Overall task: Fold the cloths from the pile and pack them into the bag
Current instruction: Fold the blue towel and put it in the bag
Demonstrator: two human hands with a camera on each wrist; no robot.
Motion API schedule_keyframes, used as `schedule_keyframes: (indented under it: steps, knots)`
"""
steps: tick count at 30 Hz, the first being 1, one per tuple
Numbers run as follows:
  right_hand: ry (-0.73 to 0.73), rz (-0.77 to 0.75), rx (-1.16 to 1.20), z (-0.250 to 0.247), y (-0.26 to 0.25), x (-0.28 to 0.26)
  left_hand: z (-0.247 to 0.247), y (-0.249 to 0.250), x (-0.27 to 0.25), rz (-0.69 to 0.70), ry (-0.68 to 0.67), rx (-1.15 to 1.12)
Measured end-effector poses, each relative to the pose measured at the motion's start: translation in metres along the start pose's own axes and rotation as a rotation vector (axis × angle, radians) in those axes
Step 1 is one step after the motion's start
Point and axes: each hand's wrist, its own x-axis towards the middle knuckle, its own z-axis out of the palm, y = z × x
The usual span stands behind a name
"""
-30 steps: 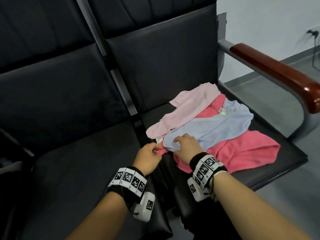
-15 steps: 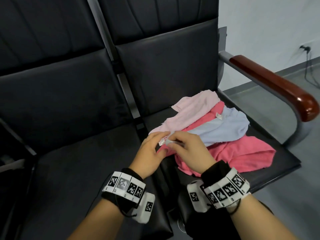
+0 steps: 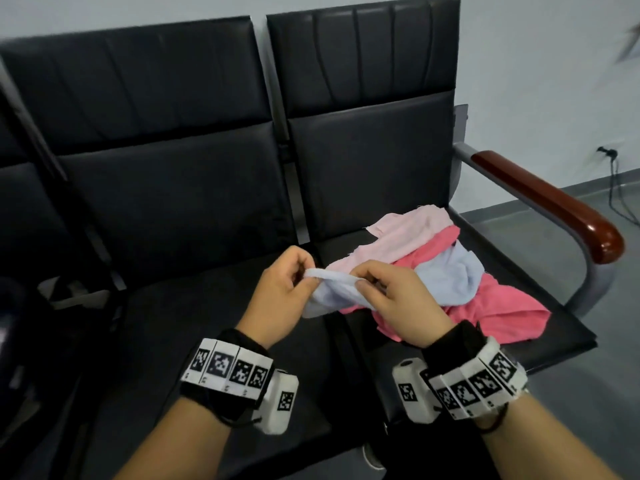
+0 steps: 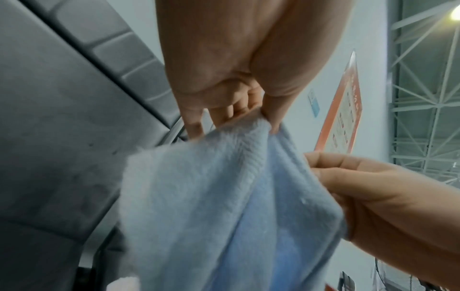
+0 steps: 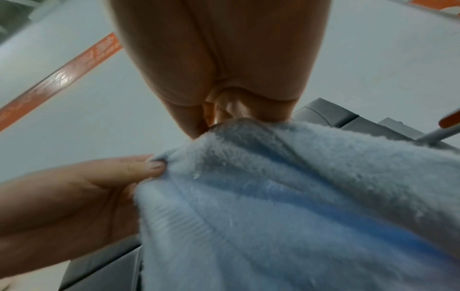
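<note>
A pile of cloths lies on the right black seat: a pale pink cloth at the back, a bright pink cloth underneath, and a light blue cloth on top. My left hand and right hand each pinch the near edge of the light blue cloth and hold it raised off the seat between them. The left wrist view has thumb and fingers nipping the fluffy hem. Blue fabric fills the right wrist view below the pinching fingers. No bag is clearly seen.
Black padded bench seats with tall backs run along a pale wall. A brown wooden armrest on a grey metal frame bounds the right seat. Dark objects sit at the far left. Grey floor lies to the right.
Both hands have lifted the light blue cloth's edge off the pile and pulled it toward me and leftward; the head view has tilted up, showing more of the seat backs.
</note>
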Motion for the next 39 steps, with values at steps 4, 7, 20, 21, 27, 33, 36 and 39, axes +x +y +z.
schedule_keyframes:
  steps: [4,7,20,21,27,33,36,39]
  knots:
    - [0.196,-0.028,0.075,-0.002,-0.022,0.007,-0.017,0.001,-0.019,0.019,-0.023,0.073]
    - [0.355,-0.061,0.105,-0.009,-0.039,0.017,-0.026,-0.004,-0.031,-0.013,-0.051,0.155]
    - [0.317,-0.040,-0.112,0.036,-0.052,0.012,-0.103,-0.013,-0.072,-0.030,0.167,-0.217]
    - [0.246,-0.042,-0.196,0.045,-0.051,0.011,-0.112,-0.009,-0.075,-0.009,0.204,-0.252]
    - [-0.053,0.112,-0.658,0.086,-0.018,0.001,-0.166,0.004,-0.101,0.098,0.385,-0.281]
    - [0.179,0.178,-0.555,0.067,-0.002,0.004,-0.230,-0.021,-0.131,-0.073,0.816,-0.273]
    - [0.297,-0.022,-0.387,0.082,-0.027,0.009,-0.250,-0.054,-0.148,-0.230,0.895,-0.205]
    - [0.205,-0.093,-0.193,0.115,-0.058,0.018,-0.249,-0.080,-0.160,-0.359,0.848,-0.180]
